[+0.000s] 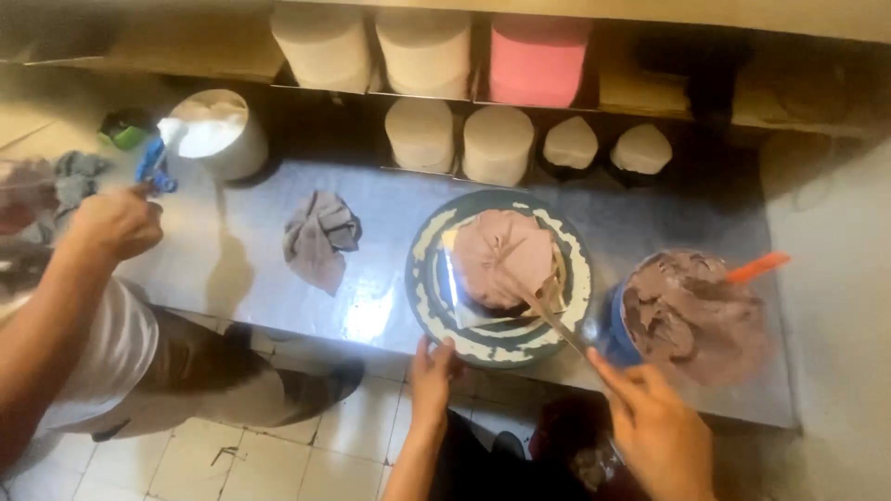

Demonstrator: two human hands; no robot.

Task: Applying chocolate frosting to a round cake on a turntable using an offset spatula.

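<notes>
A small round cake (501,255) covered in brownish-pink cream sits on a dark turntable (429,278) smeared with pale cream. My left hand (432,376) rests on the turntable's near rim, fingers on its edge. My right hand (654,427) grips the handle of a long palette knife (548,315), whose blade lies against the cake's top and near side. Just right of the turntable stands a blue tub (691,315) heaped with the same brown cream, an orange handle (756,267) sticking out of it.
A steel counter (241,250) holds a crumpled grey cloth (320,237) and a white tub of white cream (218,130). Another person's hand (116,223) reaches over its left end. White and pink iced cakes (538,60) fill shelves behind. Tiled floor lies below.
</notes>
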